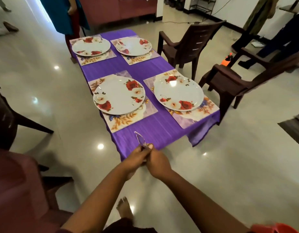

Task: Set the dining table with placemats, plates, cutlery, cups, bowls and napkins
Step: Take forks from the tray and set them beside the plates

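A low table under a purple cloth (pixel 155 130) carries several floral placemats, each with a white rose-patterned plate on it: near left plate (pixel 118 97), near right plate (pixel 178 93), far left plate (pixel 91 46), far right plate (pixel 133 46). My left hand (pixel 137 159) and my right hand (pixel 158 163) meet just over the table's near edge. Together they grip shiny metal cutlery (pixel 140 138), whose spoon-like ends stick up above my fingers. How many pieces there are is hidden by my hands.
Dark brown plastic chairs stand at the right (pixel 187 46) (pixel 237 81) and at the left (pixel 4 115). A maroon chair (pixel 15 187) is close at my lower left. A person in blue (pixel 64 14) stands at the table's far end. An orange object (pixel 276 229) shows at bottom right.
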`<state>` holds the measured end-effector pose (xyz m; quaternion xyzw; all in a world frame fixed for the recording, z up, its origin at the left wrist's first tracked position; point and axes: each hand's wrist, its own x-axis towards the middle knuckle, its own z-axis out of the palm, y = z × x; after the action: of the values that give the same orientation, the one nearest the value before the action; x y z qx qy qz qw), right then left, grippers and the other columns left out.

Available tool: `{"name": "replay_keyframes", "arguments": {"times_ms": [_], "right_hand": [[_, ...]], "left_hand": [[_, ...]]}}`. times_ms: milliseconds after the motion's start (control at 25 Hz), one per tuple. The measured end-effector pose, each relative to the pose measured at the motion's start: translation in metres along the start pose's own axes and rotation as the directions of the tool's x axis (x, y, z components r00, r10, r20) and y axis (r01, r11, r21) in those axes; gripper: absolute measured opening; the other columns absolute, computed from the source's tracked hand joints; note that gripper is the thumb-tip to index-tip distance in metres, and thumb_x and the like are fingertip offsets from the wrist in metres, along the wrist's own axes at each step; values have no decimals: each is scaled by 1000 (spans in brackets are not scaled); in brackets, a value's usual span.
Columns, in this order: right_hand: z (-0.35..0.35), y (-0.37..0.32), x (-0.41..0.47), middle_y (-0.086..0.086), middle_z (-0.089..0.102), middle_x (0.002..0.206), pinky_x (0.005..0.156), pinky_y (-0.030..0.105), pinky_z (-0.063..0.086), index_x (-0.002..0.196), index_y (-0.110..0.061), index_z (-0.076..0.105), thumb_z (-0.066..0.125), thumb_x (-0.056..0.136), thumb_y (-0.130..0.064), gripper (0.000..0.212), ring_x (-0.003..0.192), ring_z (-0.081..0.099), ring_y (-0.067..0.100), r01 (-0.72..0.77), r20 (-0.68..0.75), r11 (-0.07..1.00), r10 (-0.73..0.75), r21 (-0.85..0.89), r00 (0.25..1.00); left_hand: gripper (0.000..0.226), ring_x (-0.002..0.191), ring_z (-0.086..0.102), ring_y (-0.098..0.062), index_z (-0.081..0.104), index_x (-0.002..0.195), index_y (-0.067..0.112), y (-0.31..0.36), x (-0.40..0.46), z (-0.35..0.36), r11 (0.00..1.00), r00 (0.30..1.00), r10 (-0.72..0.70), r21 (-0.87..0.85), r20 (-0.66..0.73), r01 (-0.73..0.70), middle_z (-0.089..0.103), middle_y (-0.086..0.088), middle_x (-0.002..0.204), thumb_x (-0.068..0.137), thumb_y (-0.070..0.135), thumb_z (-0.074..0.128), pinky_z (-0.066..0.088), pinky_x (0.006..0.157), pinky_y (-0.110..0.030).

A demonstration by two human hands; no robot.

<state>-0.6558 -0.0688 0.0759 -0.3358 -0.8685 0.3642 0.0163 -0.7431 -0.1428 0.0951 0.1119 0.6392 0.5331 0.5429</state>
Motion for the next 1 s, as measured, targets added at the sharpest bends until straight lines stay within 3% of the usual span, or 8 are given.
{"name": "replay_keyframes", "arguments": {"times_ms": [120, 240, 320, 440, 640, 800, 920, 1000], "right_hand": [[22, -54, 50, 6, 61, 116, 86, 40, 54, 127, -17, 45, 46, 96, -17, 31, 101, 62, 22, -4, 121, 980, -20, 199, 992], [28, -96, 99, 5, 68, 103, 65, 29, 52, 114, -18, 62, 50, 94, -10, 25, 81, 62, 15, -132, 202, 893, 47, 430, 978], [34, -111, 123, 4, 70, 89, 61, 33, 50, 90, -22, 66, 50, 95, -16, 18, 73, 61, 18, -232, 109, 831, 205, 506, 973], [44, -121, 154, -3, 62, 79, 67, 33, 44, 80, -24, 59, 52, 94, -21, 16, 75, 56, 17, -285, -2, 801, 336, 526, 942], [45, -153, 199, 3, 64, 75, 51, 25, 46, 91, -10, 61, 55, 96, -18, 12, 60, 59, 12, -304, 124, 577, 331, 758, 936], [61, -182, 248, 7, 60, 72, 41, 21, 41, 99, -6, 61, 61, 92, -16, 12, 50, 54, 10, -308, 198, 516, 257, 799, 946], [81, -201, 295, 6, 70, 79, 51, 25, 53, 104, -8, 65, 60, 89, -7, 16, 59, 66, 11, -301, 214, 516, 222, 802, 951], [91, -210, 327, 5, 74, 88, 67, 38, 60, 102, -17, 68, 61, 83, -12, 21, 75, 71, 20, -306, 211, 556, 230, 773, 950]], "left_hand": [[23, 97, 69, -20, 65, 109, 13, 24, 27, -51, 985, 989, -30, -173, -146, 5, 74, -9, 102, 102, 24, 46, 55, 87, -37], [23, 76, 65, -18, 63, 102, 10, 55, 51, -119, 975, 965, 1, -212, -261, -58, 70, -9, 86, 101, 14, 40, 52, 67, -31], [22, 73, 66, -20, 60, 105, 8, 72, 59, -150, 957, 968, 1, -280, -250, -73, 71, -9, 84, 102, 14, 40, 54, 64, -33], [23, 80, 72, -25, 58, 111, 3, 90, 66, -182, 941, 981, -13, -334, -194, -53, 74, -15, 92, 103, 16, 39, 58, 77, -43], [26, 82, 71, -26, 62, 117, 3, 106, 79, -209, 958, 999, -24, -285, -32, 14, 73, -14, 95, 102, 10, 42, 60, 74, -39], [21, 87, 71, -27, 62, 114, 1, 118, 98, -250, 976, 998, -3, -216, -56, -10, 73, -15, 96, 100, 9, 48, 56, 86, -47], [21, 83, 71, -25, 61, 115, 0, 134, 122, -294, 985, 994, -10, -175, -109, -9, 73, -18, 102, 97, 9, 53, 59, 72, -37], [22, 83, 72, -25, 61, 115, 0, 146, 139, -318, 987, 990, -30, -163, -138, 7, 73, -17, 102, 97, 9, 54, 59, 71, -35]]}}
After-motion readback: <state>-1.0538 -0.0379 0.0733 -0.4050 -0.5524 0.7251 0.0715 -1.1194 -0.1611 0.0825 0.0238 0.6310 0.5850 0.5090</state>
